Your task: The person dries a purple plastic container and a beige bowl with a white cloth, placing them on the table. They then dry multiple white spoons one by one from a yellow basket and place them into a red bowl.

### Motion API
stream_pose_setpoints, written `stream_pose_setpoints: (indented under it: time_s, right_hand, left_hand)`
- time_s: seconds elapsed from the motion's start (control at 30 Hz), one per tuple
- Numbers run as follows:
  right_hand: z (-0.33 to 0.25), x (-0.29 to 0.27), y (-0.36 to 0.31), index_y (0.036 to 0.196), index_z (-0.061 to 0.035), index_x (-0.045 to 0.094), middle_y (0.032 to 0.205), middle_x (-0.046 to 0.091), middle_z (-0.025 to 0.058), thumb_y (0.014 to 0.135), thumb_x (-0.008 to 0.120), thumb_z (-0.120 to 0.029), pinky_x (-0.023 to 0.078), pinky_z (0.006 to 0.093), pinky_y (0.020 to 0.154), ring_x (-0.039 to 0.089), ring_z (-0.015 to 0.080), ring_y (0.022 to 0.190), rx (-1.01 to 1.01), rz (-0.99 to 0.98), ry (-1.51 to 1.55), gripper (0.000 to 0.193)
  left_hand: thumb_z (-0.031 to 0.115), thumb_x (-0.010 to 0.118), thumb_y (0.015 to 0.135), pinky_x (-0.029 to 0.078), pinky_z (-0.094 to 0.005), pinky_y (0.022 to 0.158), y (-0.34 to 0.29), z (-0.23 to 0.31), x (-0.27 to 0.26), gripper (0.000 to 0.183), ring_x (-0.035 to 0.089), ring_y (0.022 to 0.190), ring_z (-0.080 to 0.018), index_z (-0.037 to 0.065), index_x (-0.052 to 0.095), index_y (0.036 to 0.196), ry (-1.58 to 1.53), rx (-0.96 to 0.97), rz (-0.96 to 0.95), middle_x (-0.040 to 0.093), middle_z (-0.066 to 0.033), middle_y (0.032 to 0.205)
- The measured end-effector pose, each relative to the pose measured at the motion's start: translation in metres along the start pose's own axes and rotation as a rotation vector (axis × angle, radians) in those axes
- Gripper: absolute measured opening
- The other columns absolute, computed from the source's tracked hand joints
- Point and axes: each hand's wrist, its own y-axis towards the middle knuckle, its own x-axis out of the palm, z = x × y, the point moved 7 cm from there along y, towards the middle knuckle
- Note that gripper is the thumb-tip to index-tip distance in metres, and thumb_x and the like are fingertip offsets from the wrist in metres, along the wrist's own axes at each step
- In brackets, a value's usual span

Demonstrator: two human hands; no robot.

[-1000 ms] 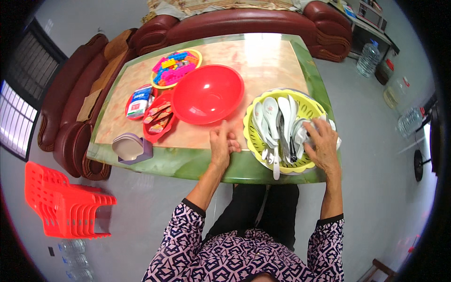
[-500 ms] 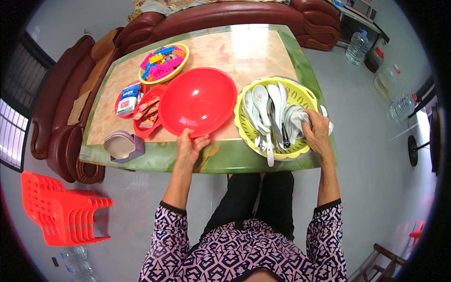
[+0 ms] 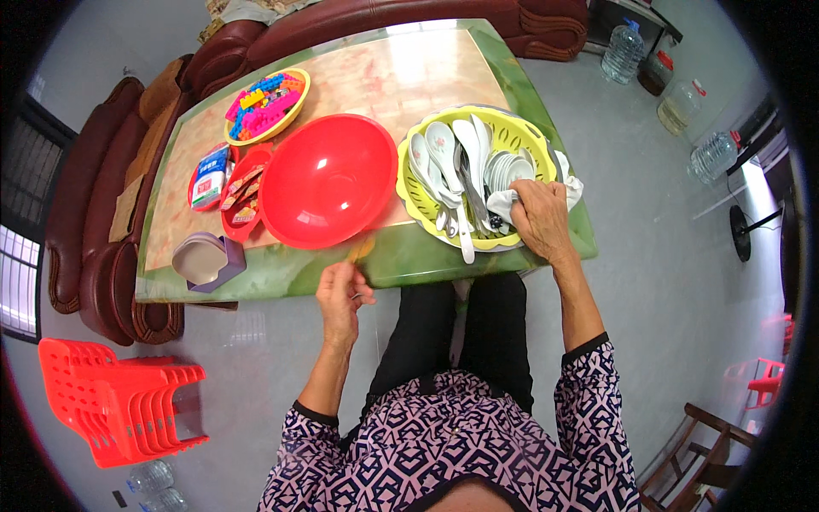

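Observation:
My right hand (image 3: 543, 217) is closed on a white cloth (image 3: 574, 189) at the right front of a yellow-green slotted basket (image 3: 408, 183). Parts of the cloth stick out on both sides of the hand. Inside the basket lie several white spoons (image 3: 443, 152), metal cutlery and a row of small white dishes (image 3: 510, 167); my fingers partly cover its near right side. My left hand (image 3: 339, 300) hovers at the table's front edge, fingers loosely bent and apart, holding nothing. Just beyond it, untouched, sits a large red bowl (image 3: 328, 179).
Left on the table (image 3: 409, 266) are a yellow bowl (image 3: 271, 132) of toy bricks, a red dish (image 3: 239, 220) of small packets, a blue-and-white packet (image 3: 211, 177) and a purple holder (image 3: 223, 269). Red stools (image 3: 128, 401) stand stacked at lower left; sofas (image 3: 111, 205) flank the table.
My left hand has come off the red bowl's near rim and drawn back toward me. My right hand still grips the cloth, now nearer the basket's front edge.

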Motion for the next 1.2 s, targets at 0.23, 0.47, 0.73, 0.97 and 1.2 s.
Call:
stream_pose_setpoints:
  time_s: [0.23, 0.47, 0.73, 0.97, 1.2]
  right_hand:
    - [0.002, 0.001, 0.004, 0.092, -0.0066, 0.057, 0.077, 0.06, 0.0083, 0.076, 0.051, -0.01, 0.032, 0.0363, 0.072, 0.052, 0.0255, 0.069, 0.045, 0.039, 0.066, 0.017]
    - [0.001, 0.001, 0.002, 0.091, -0.0056, 0.058, 0.076, 0.063, 0.009, 0.075, 0.054, -0.014, 0.034, 0.0383, 0.074, 0.056, 0.0253, 0.071, 0.081, 0.018, 0.011, 0.018]
    - [0.012, 0.003, 0.002, 0.09, -0.0075, 0.058, 0.072, 0.063, 0.0086, 0.079, 0.053, -0.016, 0.033, 0.0382, 0.073, 0.054, 0.0269, 0.068, 0.151, 0.066, 0.051, 0.015]
    - [0.016, 0.006, 0.0, 0.09, -0.0109, 0.06, 0.073, 0.063, 0.0074, 0.082, 0.057, -0.018, 0.032, 0.0364, 0.074, 0.055, 0.025, 0.069, 0.158, 0.064, 0.058, 0.011]
    - [0.007, 0.002, 0.002, 0.089, -0.0099, 0.06, 0.073, 0.062, 0.0082, 0.081, 0.058, -0.021, 0.033, 0.0369, 0.074, 0.056, 0.0255, 0.071, 0.118, -0.016, 0.087, 0.013]
  left_hand:
    - [0.016, 0.062, 0.088, 0.048, -0.0238, 0.058, 0.01, -0.013, 0.045, 0.017, 0.056, 0.069, -0.0084, 0.004, 0.056, 0.097, 0.375, 0.149, -0.204, 0.058, -0.0008, 0.077]
    - [0.018, 0.064, 0.087, 0.047, -0.0217, 0.058, 0.01, -0.015, 0.043, 0.018, 0.055, 0.069, -0.0071, 0.005, 0.057, 0.096, 0.394, 0.126, -0.174, 0.058, 0.001, 0.077]
    - [0.034, 0.055, 0.092, 0.053, -0.0274, 0.06, 0.007, -0.005, 0.09, 0.038, 0.062, 0.073, -0.0163, 0.003, 0.048, 0.112, 0.225, -0.007, -0.34, 0.059, -0.0095, 0.09]
    - [0.043, 0.049, 0.093, 0.057, -0.0364, 0.065, 0.004, -0.019, 0.149, 0.056, 0.066, 0.082, -0.0286, -0.001, 0.039, 0.126, -0.024, -0.314, -0.497, 0.06, -0.0206, 0.103]
    - [0.029, 0.039, 0.097, 0.057, -0.0472, 0.073, 0.026, -0.041, 0.166, 0.042, 0.064, 0.095, -0.0349, -0.001, 0.041, 0.126, -0.322, -0.396, -0.467, 0.057, -0.0214, 0.116]
